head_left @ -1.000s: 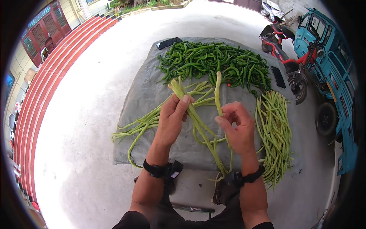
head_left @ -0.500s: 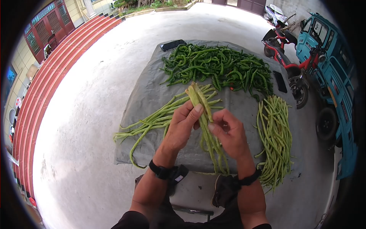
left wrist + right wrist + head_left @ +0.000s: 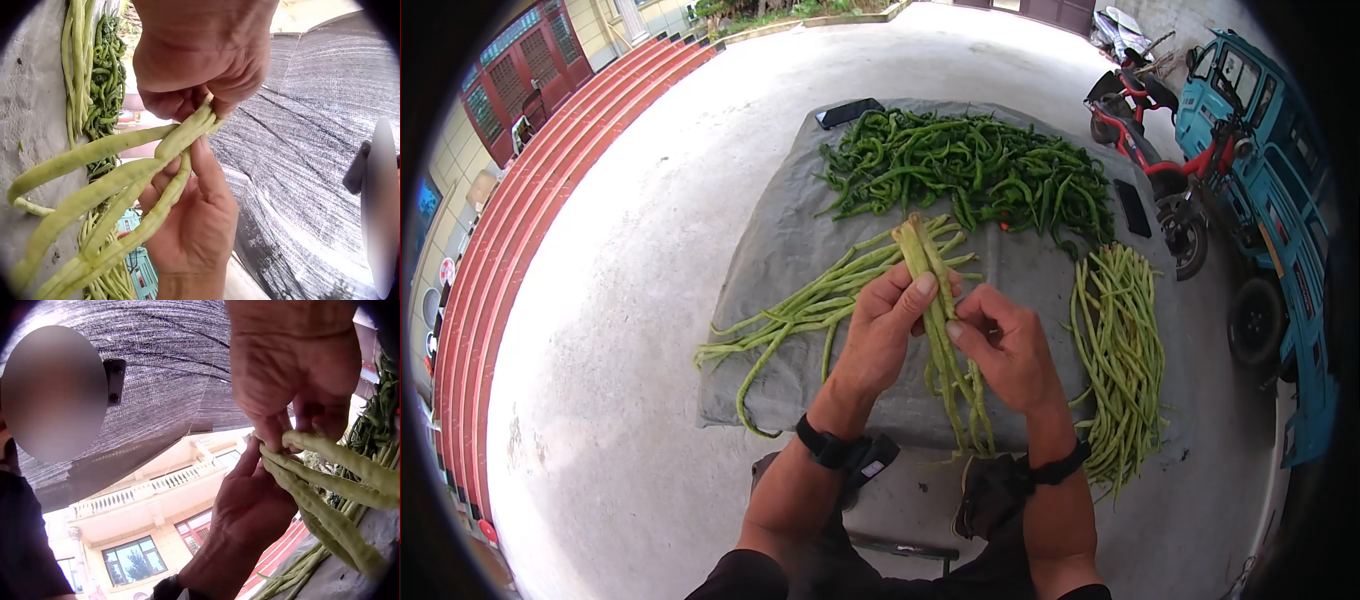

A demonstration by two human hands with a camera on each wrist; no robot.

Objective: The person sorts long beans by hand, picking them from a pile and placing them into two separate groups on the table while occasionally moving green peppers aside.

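Observation:
My left hand (image 3: 880, 330) grips a small bunch of pale green long beans (image 3: 943, 350), thumb across the front. Their ends stick up above the fist and the long tails hang toward the near edge of the grey cloth (image 3: 760, 240). Close on the right, my right hand (image 3: 1008, 352) pinches a long bean at the side of the bunch between thumb and fingers. In the left wrist view several long beans (image 3: 94, 181) fan out from between both hands. Loose long beans (image 3: 810, 305) lie on the cloth left of the hands.
A heap of green peppers (image 3: 970, 165) covers the far side, with a phone (image 3: 848, 113) at its left and another phone (image 3: 1132, 207) at its right. Long beans (image 3: 1118, 360) lie lined up along the right edge. Beyond stand a red bike (image 3: 1140, 140) and a blue vehicle (image 3: 1280, 190).
The right hand has brought a single long bean, earlier held upright apart from the bunch, leftward against the bunch in the left hand. Over the last half second the hands have barely moved.

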